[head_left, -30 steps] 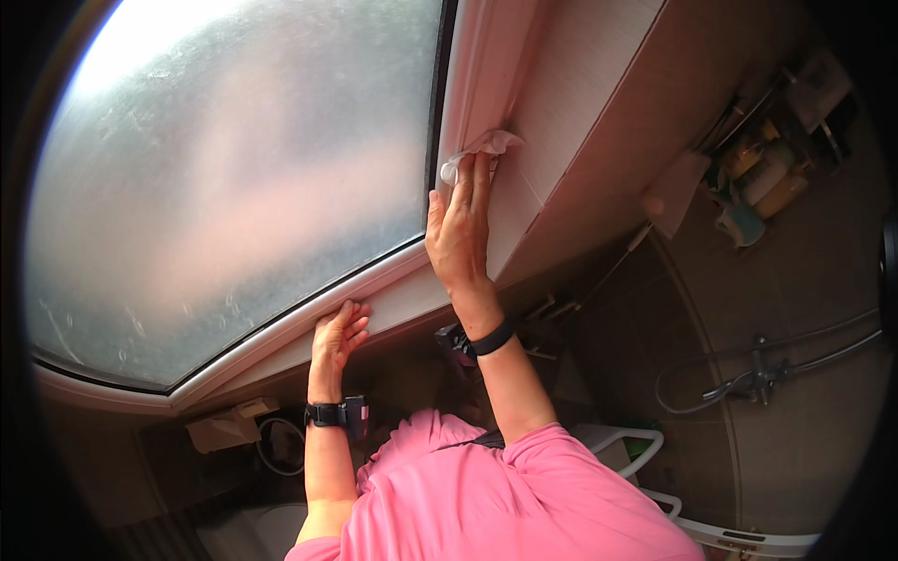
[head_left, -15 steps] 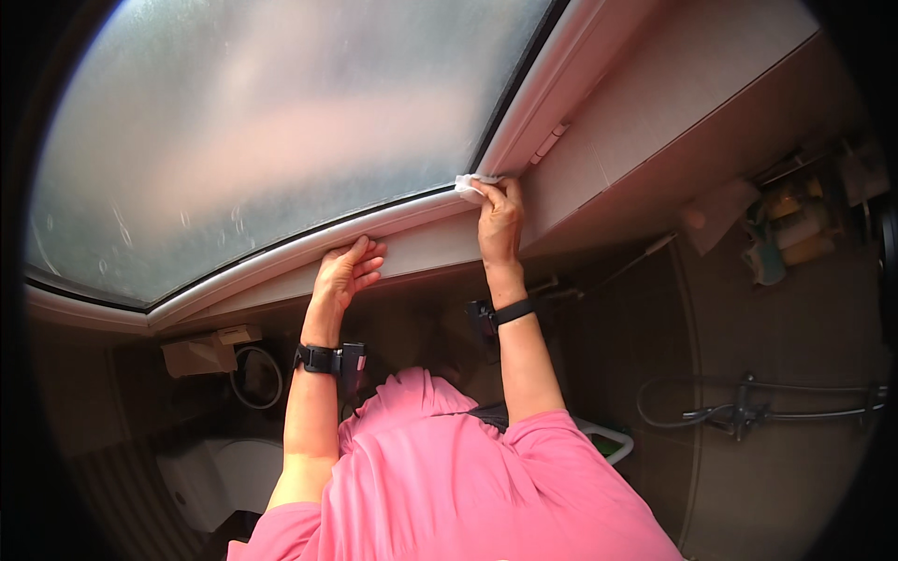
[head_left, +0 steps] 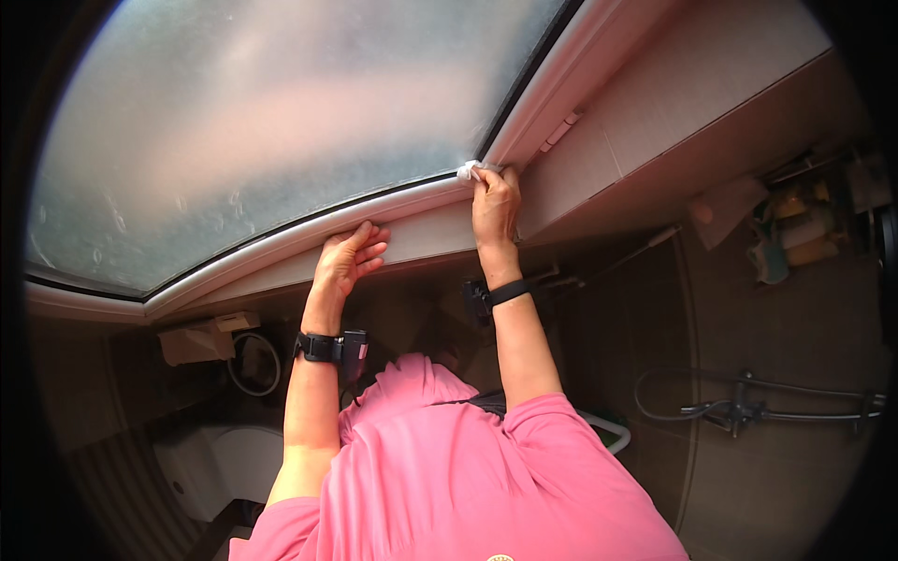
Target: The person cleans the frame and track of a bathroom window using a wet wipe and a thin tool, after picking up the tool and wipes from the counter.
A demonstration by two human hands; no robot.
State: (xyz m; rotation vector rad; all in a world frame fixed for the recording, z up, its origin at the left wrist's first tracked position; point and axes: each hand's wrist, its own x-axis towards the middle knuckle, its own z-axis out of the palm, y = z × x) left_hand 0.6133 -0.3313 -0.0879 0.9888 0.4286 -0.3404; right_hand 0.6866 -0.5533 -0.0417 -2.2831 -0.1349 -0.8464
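Note:
A white tissue or thin cloth (head_left: pixel 470 171) is pinched in the fingers of my right hand (head_left: pixel 496 208). It presses into the lower right corner of a window, where the frosted glass (head_left: pixel 281 122) meets the white frame (head_left: pixel 383 203). My left hand (head_left: pixel 348 257) rests against the lower frame to the left, thumb on the frame's edge and the other fingers stretched out below it, holding nothing. The glass carries several pale smears at its lower left. A black strap with a small box sits on each of my wrists.
A tiled ledge (head_left: pixel 673 122) and a white hinge (head_left: pixel 561 132) lie right of the window. Farther right hang a shower fitting (head_left: pixel 739 411) and a rack with bottles (head_left: pixel 795 229). On the left are a ring holder (head_left: pixel 254 365) and a white basin (head_left: pixel 220 467).
My right hand has turned a little, and the tissue is bunched more tightly at the glass corner. My left hand stays at nearly the same place on the frame.

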